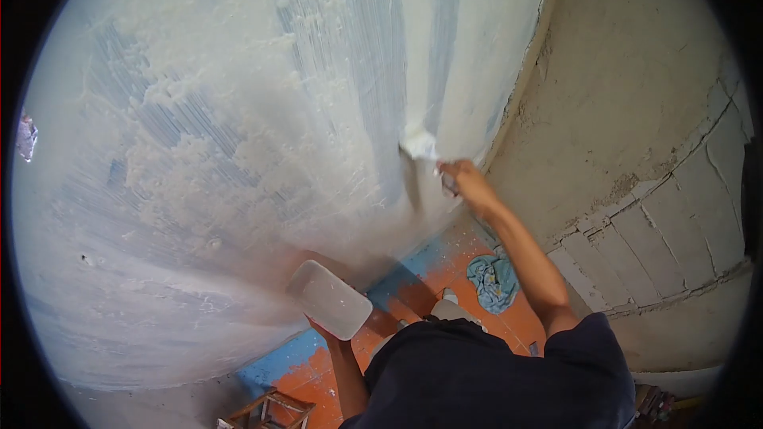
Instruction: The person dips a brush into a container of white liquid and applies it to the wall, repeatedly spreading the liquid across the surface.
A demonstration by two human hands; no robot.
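Note:
My right hand [459, 177] is closed around the handle of a short tool with a broad white head [419, 144]. I cannot make out whether it is a brush or a spatula. Its head touches the white-streaked wall [238, 103], close to the corner. Low on the left, my left hand [321, 329] holds a pale plastic tub [329, 299] from beneath, near the wall. Most of its fingers are hidden by the tub. White residue marks the tub's inside.
A bare beige wall [628, 71] with cracked, block-like patches meets the coated wall at the right. On the orange and blue floor [413, 290] lies a crumpled teal cloth [493, 280]. A wooden stool or ladder top [274, 407] stands at the lower left.

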